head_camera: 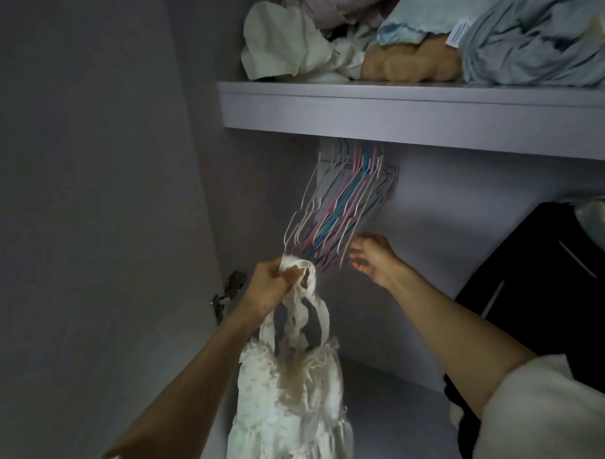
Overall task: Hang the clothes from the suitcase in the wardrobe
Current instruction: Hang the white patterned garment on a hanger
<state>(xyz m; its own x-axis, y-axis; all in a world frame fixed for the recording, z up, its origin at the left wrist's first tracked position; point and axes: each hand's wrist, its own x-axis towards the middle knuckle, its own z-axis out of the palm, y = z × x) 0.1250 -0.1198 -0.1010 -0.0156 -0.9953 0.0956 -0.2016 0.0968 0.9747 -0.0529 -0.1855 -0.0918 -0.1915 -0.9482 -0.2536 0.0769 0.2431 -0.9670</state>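
hangers (332, 209) under shelf (401, 112) | clothes pile (438, 38) on shelf | dress (288, 400) below hangers | garment (533, 271) right

A crumpled white cloth (287, 40), a tan plush toy (408, 63) and rumpled pale blue fabric (527, 41) lie at the frame's top; a metal hinge (227, 295) sits lower left.

The ruffled fabric dress (288, 400) is showing off-white with faint pink specks, and the thin wire hangers (336, 210) are mixing white, pink and blue. A black hanging garment (519, 271) is bearing pale stripes, while the lilac-grey wardrobe shelf (418, 113) is carrying pale blue, white and tan crumpled clothes (438, 38).
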